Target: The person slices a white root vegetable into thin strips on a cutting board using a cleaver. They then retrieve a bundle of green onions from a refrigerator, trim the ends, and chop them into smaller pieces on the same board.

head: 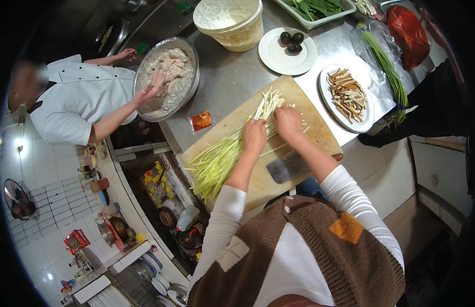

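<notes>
A long bundle of pale yellow-green garlic chives lies slantwise on a thick cutting board. My left hand curls over the bundle near its white ends. Just right of it, my right hand has its fingers bent around the white stalk ends; its fingertips are hidden beneath it. A few loose stalk pieces show beyond the right hand. Below my right forearm a cleaver lies flat on the board, its handle tip poking out at the board's right edge.
Around the board are a small red-orange packet, a plate of sliced tofu-like strips, dark eggs on a plate, a flour tub and green stalks. At left a co-worker's hand is over a metal bowl of floured pieces.
</notes>
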`<state>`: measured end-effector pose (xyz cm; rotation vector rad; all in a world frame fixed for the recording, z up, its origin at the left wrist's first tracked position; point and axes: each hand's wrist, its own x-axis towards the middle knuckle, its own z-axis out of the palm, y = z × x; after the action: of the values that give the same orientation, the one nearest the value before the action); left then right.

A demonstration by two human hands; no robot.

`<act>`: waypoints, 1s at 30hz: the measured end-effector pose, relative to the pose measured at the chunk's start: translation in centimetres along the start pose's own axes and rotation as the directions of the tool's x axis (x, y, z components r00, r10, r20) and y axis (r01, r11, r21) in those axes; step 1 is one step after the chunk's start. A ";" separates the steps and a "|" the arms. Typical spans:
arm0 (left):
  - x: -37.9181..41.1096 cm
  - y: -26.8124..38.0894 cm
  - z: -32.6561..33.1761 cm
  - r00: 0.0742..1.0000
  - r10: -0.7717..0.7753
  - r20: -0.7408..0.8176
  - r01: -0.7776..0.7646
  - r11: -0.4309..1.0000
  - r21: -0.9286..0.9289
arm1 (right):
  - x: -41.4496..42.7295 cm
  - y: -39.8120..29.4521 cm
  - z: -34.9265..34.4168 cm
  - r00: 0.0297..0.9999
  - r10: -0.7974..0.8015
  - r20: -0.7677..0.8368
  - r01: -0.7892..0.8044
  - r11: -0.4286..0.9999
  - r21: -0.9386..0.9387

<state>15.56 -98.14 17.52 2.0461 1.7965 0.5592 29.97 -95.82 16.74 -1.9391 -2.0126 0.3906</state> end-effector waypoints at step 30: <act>-1.6 -1.2 0.7 0.994 0.039 -0.105 -0.052 0.991 -0.124 | 1.4 1.1 -0.1 0.979 0.142 0.146 -0.179 0.942 0.284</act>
<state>14.70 -99.57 16.20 2.0096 1.7261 0.7847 31.00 -94.33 16.41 -1.9318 -1.7484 0.8215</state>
